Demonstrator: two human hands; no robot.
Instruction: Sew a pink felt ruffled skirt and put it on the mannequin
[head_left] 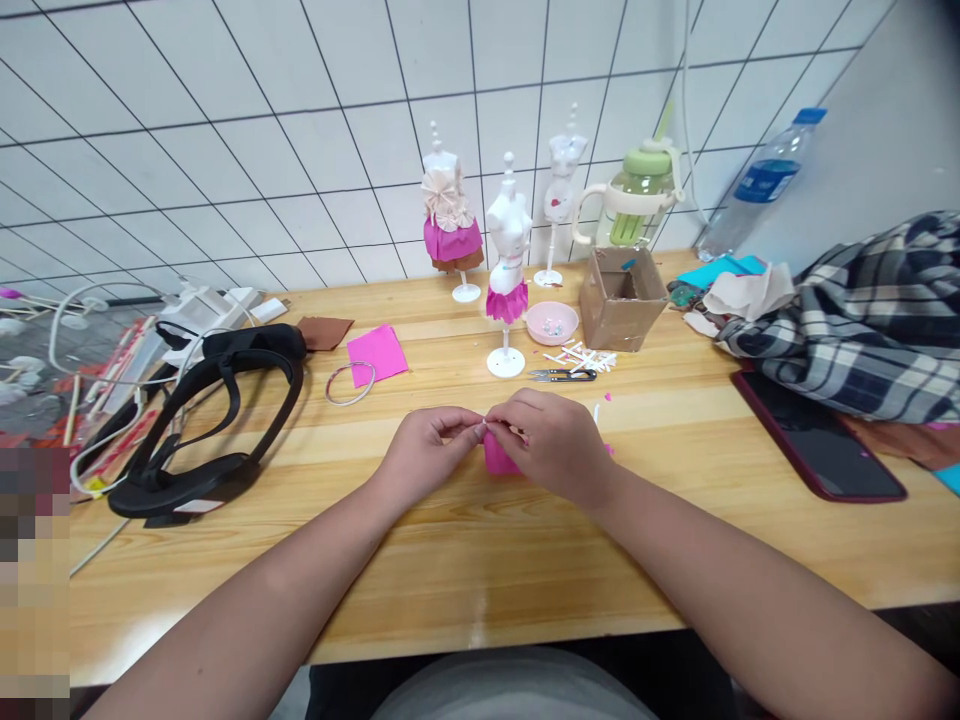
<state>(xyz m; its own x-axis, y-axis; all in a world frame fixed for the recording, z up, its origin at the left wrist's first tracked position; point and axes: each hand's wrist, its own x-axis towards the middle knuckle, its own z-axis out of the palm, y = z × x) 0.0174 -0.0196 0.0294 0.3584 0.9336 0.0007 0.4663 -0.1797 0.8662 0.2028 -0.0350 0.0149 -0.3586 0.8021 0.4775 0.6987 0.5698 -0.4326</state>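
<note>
Mid-bench, left hand (424,445) and right hand (551,440) meet, both pinching a small pink fabric piece (497,457) just above the wooden bench (465,560). Behind: snips (562,375), pink bowl (552,322), cardboard box (622,297), three white mannequins, nearest (507,270) in pink skirt. Black headset (214,420) left, phone (817,450) right.

Wooden table (465,560). Ahead of hands: scissors (562,376), pink bowl (552,322), cardboard box (622,297), three small mannequins, nearest (508,270). Left of hands: pink paper square (377,354), wire ring (349,384), black headset (214,420). Right: dark phone (817,436), plaid cloth (855,320).
</note>
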